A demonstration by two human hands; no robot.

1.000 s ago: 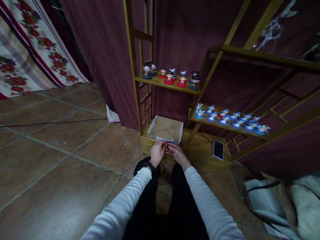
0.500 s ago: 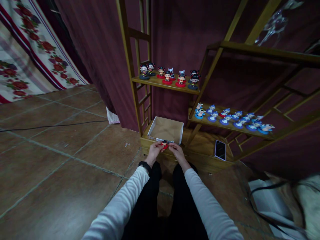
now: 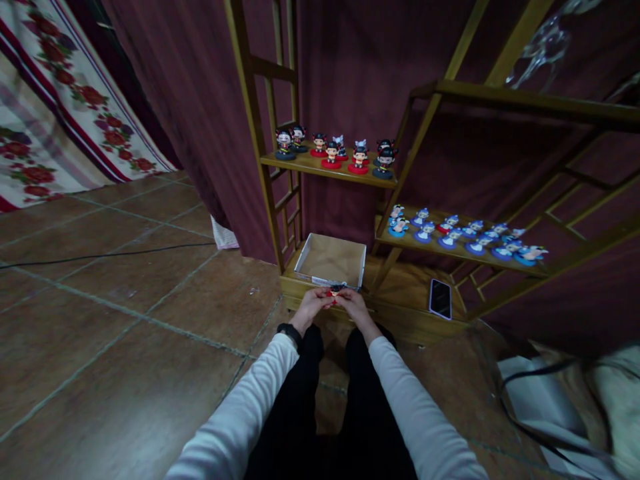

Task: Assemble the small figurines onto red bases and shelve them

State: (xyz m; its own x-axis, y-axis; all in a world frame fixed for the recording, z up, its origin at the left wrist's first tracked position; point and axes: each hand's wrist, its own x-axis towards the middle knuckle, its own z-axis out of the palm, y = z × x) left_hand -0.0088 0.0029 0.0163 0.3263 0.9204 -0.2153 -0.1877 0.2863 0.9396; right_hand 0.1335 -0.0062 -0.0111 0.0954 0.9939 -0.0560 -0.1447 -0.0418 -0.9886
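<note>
My left hand [image 3: 311, 305] and my right hand [image 3: 353, 304] meet just in front of an open cardboard box [image 3: 332, 260] on the bottom board of a wooden shelf unit [image 3: 400, 293]. Both hands pinch a small figurine with a red base [image 3: 335, 291] between their fingertips. The box looks empty inside. Above it, a shelf [image 3: 320, 168] carries several red and dark figurines [image 3: 333, 153]. A lower shelf to the right holds several blue figurines [image 3: 463, 234].
A black phone [image 3: 440, 298] lies flat on the bottom board right of the box. Maroon curtains hang behind the shelves. A black cable [image 3: 100, 250] crosses the tiled floor at left. Bags and cables [image 3: 560, 400] lie at lower right.
The figurine has turned upright between my fingertips, and both hands have shifted slightly; my view has tilted a little, so the shelves sit higher in the picture.
</note>
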